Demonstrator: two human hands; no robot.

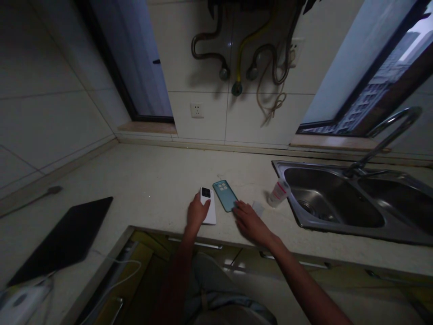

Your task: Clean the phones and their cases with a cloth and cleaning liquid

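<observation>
A white phone [210, 214] with a dark camera block lies on the pale countertop, back side up. My left hand [197, 211] grips its left side, thumb on top near the camera block. To the right of it is a teal phone case [225, 196] with camera cutouts at its far end. My right hand [249, 220] rests at the near right corner of the case, fingertips touching it. Whether those fingers pinch the case or only rest on it is hard to make out. Beside that hand lies a small pale cloth or packet [258, 208].
A clear bottle with a red-and-white label [279, 193] stands left of the double sink [299, 224] with its curved faucet [385, 142]. On the left, a black flat panel [64, 234] and a white cable [122, 280] lie near the counter's corner. Pipes [238, 58] hang on the tiled wall.
</observation>
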